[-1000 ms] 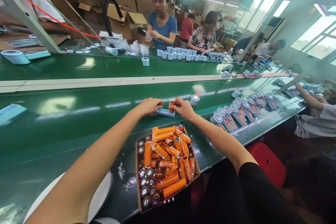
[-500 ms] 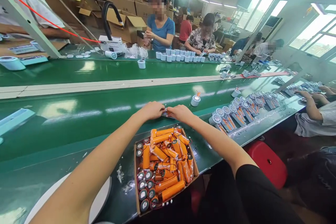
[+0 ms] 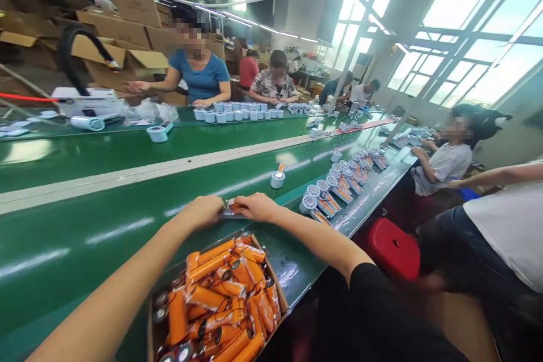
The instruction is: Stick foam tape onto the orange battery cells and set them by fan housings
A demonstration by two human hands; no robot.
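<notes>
In the head view, my left hand (image 3: pixel 206 212) and my right hand (image 3: pixel 257 206) meet over the near green bench. Between them is a small grey plastic housing (image 3: pixel 231 212) with something orange on it, mostly hidden by my closed fingers. Just below my hands, a cardboard box (image 3: pixel 276 288) holds many orange-wrapped battery packs (image 3: pixel 224 294) with thin wires. A round white-blue part (image 3: pixel 278 179) with orange pieces on top stands beyond my right hand.
Rows of round-headed grey units (image 3: pixel 322 186) with orange strips line the bench to the right. White cups (image 3: pixel 237 113) stand across the belt before co-workers. A red stool (image 3: pixel 392 249) is at my right. A person in white (image 3: pixel 509 220) is close by, right.
My view has swung right and tilted up, so the box sits lower and further left. Both hands stay together on the housing, where orange now shows. The co-worker in blue has spread their arms.
</notes>
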